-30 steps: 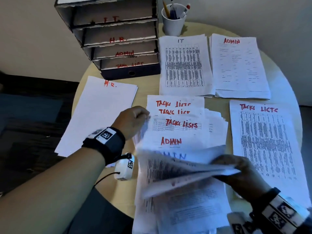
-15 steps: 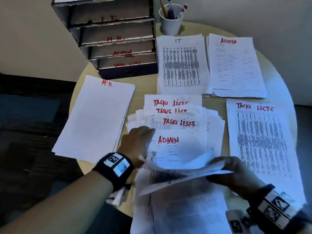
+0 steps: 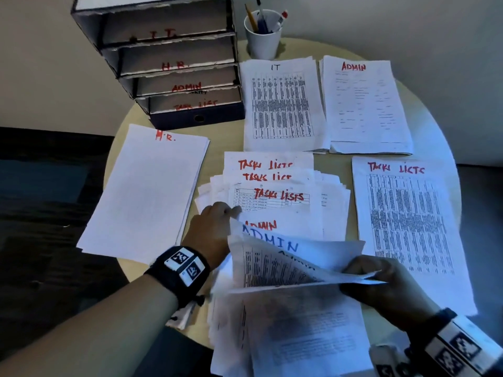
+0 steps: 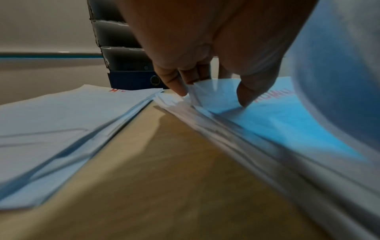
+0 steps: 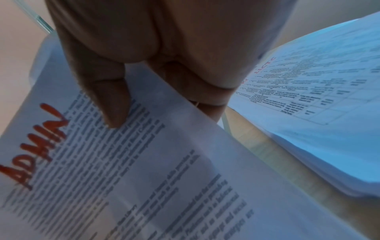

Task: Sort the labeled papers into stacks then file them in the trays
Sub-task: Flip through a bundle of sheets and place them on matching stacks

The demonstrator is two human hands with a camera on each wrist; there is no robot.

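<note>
An unsorted fanned pile (image 3: 285, 197) of sheets marked TASK LISTS and ADMIN lies mid-table. My left hand (image 3: 215, 227) is at the pile's left edge. In the left wrist view this left hand (image 4: 211, 97) pinches a curled sheet corner (image 4: 205, 89) between thumb and fingers. My right hand (image 3: 381, 281) grips the right edge of several lifted ADMIN sheets (image 3: 285, 259). In the right wrist view its thumb (image 5: 115, 113) lies on the top ADMIN sheet (image 5: 144, 178), fingers beneath. The labelled trays (image 3: 168, 63) stand at the back left.
Sorted stacks surround the pile: H.R. (image 3: 147, 191) on the left, IT (image 3: 280, 104) and ADMIN (image 3: 364, 104) at the back, TASK LISTS (image 3: 405, 219) on the right. A white cup of pens (image 3: 262, 36) stands beside the trays. The round table's edge (image 3: 119, 268) is near my left wrist.
My left hand has come down from the pile's upper left to the sheet edge and pinched a corner. My right hand has raised the lifted sheets, showing a blue ADMIN label.
</note>
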